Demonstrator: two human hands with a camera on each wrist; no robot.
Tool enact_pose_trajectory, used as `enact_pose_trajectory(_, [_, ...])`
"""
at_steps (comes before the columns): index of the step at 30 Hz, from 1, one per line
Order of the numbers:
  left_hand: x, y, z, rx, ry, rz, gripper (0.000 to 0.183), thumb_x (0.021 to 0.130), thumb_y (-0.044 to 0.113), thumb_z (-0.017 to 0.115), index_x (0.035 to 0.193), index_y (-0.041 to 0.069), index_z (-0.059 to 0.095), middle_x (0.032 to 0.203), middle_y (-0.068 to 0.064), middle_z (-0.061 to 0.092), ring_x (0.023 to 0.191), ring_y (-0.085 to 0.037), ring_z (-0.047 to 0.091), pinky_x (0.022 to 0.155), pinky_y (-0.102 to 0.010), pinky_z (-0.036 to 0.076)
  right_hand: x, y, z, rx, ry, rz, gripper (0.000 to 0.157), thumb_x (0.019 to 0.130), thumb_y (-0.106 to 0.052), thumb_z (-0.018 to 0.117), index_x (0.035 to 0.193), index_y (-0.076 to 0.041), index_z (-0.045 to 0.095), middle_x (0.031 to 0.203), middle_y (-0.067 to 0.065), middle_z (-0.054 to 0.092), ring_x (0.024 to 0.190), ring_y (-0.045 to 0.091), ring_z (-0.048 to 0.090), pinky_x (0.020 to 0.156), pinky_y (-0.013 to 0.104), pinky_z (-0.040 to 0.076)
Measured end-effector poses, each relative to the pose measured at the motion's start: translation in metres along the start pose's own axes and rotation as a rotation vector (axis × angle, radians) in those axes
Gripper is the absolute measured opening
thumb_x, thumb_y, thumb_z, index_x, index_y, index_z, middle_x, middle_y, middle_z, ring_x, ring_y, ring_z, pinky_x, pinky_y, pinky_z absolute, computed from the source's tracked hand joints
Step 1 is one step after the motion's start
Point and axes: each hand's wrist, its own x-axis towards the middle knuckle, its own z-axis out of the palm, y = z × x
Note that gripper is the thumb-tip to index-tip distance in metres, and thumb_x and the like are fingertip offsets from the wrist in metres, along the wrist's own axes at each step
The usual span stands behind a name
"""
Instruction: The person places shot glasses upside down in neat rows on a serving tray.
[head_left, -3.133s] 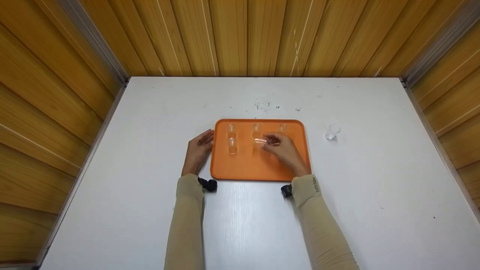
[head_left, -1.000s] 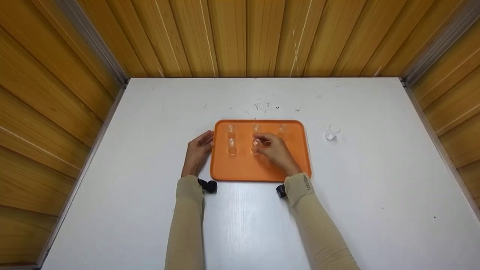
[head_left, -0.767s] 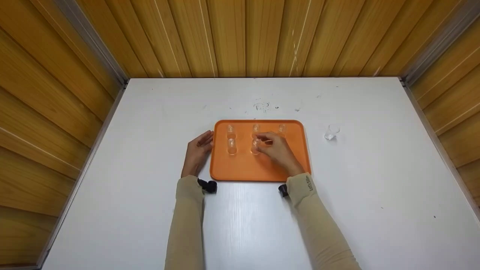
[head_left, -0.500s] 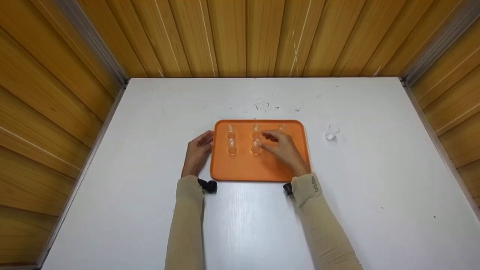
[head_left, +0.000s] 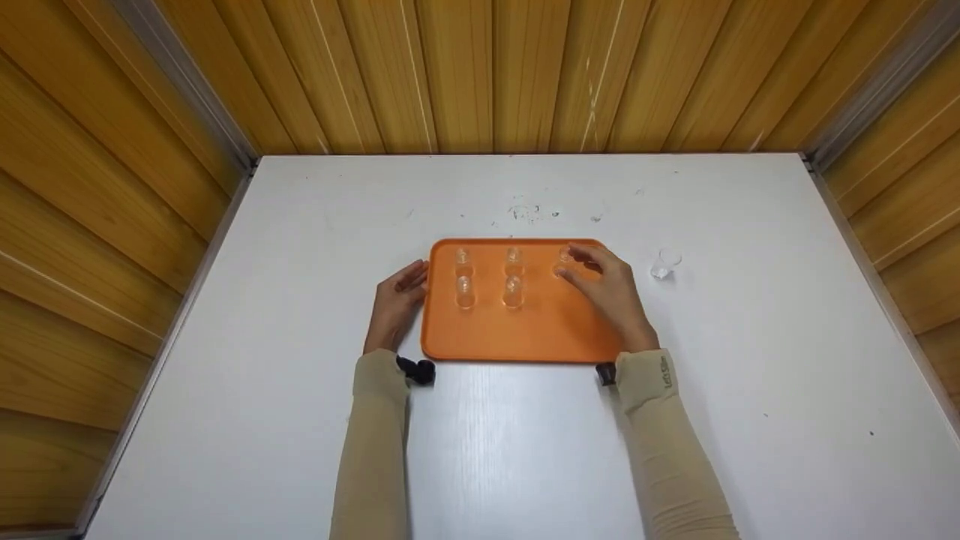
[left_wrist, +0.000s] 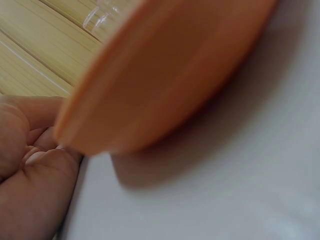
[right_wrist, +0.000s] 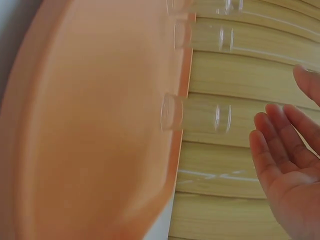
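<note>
Small clear cups stand mouth down on an orange tray (head_left: pixel 480 337). The front row has a left cup (head_left: pixel 465 292) and another cup (head_left: pixel 513 292) to its right. Behind them stand a back left cup (head_left: pixel 463 262), a back middle cup (head_left: pixel 514 262) and a back right cup (head_left: pixel 564 255). My right hand (head_left: pixel 607 289) is over the tray's right side, thumb and fingers apart near the back right cup. In the right wrist view that hand (right_wrist: pixel 290 155) holds nothing. My left hand (head_left: pixel 394 304) rests at the tray's left rim; its fingers (left_wrist: pixel 45 115) lie beside the edge, contact partly hidden.
One more clear cup (head_left: pixel 664 264) stands mouth up on the white table (head_left: pixel 750 337), right of the tray. Wood-slat walls (head_left: pixel 525 75) close off the back and both sides. Dark marks (head_left: pixel 525 212) spot the table behind the tray.
My right hand set the front cup down mouth down beside the front left one, let go of it, and moved right and back. The left hand and tray stay in place.
</note>
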Motion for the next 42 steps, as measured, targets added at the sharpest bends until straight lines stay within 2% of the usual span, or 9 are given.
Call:
enact_pose_trajectory(4, [0.000,0.000,0.000,-0.010,-0.008,0.021,0.048,0.093,0.005,0.059,0.139,0.018,0.052,0.138,0.002,0.057,0.126,-0.012,0.053,0.108,-0.025,0.044,-0.002,0.005,-0.013,0.014,0.084,-0.027,0.048,0.085,-0.016,0.073,0.127,0.001,0.059,0.123,0.018,0.062,0.117,0.031,0.057,0.104,0.041,0.048])
enact_pose_trajectory(10, [-0.001,0.000,0.000,-0.032,-0.018,0.045,0.050,0.092,0.002,0.061,0.139,0.014,0.052,0.139,-0.003,0.056,0.128,-0.015,0.053,0.106,-0.023,0.046,-0.006,0.018,-0.036,0.052,0.177,-0.009,0.048,0.085,-0.019,0.074,0.127,-0.001,0.060,0.122,0.017,0.062,0.117,0.028,0.057,0.105,0.040,0.047])
enact_pose_trajectory(20, [0.000,0.001,0.000,-0.012,-0.018,0.033,0.048,0.093,0.004,0.060,0.139,0.016,0.052,0.139,-0.001,0.056,0.128,-0.014,0.052,0.108,-0.025,0.044,-0.008,0.043,-0.065,0.054,0.372,0.062,0.044,0.085,-0.013,0.073,0.126,0.000,0.061,0.125,0.016,0.060,0.118,0.025,0.054,0.108,0.040,0.044])
enact_pose_trajectory(24, [0.000,0.001,0.000,-0.010,-0.009,0.019,0.048,0.093,0.004,0.059,0.139,0.017,0.052,0.138,0.000,0.056,0.127,-0.012,0.053,0.108,-0.024,0.044,-0.008,0.052,-0.074,0.052,0.410,0.119,0.047,0.085,-0.014,0.073,0.128,0.000,0.059,0.130,0.014,0.058,0.123,0.025,0.051,0.110,0.038,0.042])
enact_pose_trajectory(28, [0.000,0.001,0.000,-0.011,-0.003,0.004,0.048,0.093,0.005,0.060,0.139,0.018,0.052,0.138,0.001,0.056,0.127,-0.012,0.053,0.108,-0.024,0.043,-0.009,0.059,-0.080,0.044,0.407,0.198,0.055,0.085,-0.017,0.073,0.134,-0.002,0.054,0.138,0.014,0.051,0.129,0.025,0.046,0.112,0.035,0.040])
enact_pose_trajectory(32, [0.000,0.001,0.000,-0.020,0.002,-0.003,0.048,0.093,0.005,0.060,0.138,0.018,0.053,0.138,0.001,0.056,0.127,-0.012,0.053,0.108,-0.024,0.044,-0.010,0.065,-0.085,0.037,0.367,0.282,0.062,0.086,-0.021,0.073,0.140,-0.005,0.047,0.145,0.012,0.045,0.133,0.025,0.043,0.114,0.031,0.038])
enact_pose_trajectory(36, [0.000,0.001,0.001,-0.031,0.001,0.003,0.049,0.092,0.002,0.059,0.139,0.018,0.052,0.137,0.001,0.056,0.127,-0.011,0.053,0.108,-0.024,0.044,-0.011,0.072,-0.091,0.064,0.279,0.354,0.071,0.087,-0.026,0.072,0.147,-0.007,0.038,0.151,0.010,0.039,0.138,0.025,0.038,0.116,0.031,0.035])
enact_pose_trajectory(42, [0.000,0.000,0.001,-0.012,0.002,0.004,0.050,0.093,0.003,0.059,0.139,0.018,0.052,0.137,0.003,0.057,0.126,-0.010,0.053,0.108,-0.025,0.043,-0.010,0.081,-0.098,0.072,0.149,0.418,0.079,0.087,-0.033,0.071,0.150,-0.008,0.031,0.154,0.014,0.034,0.140,0.031,0.034,0.116,0.039,0.034])
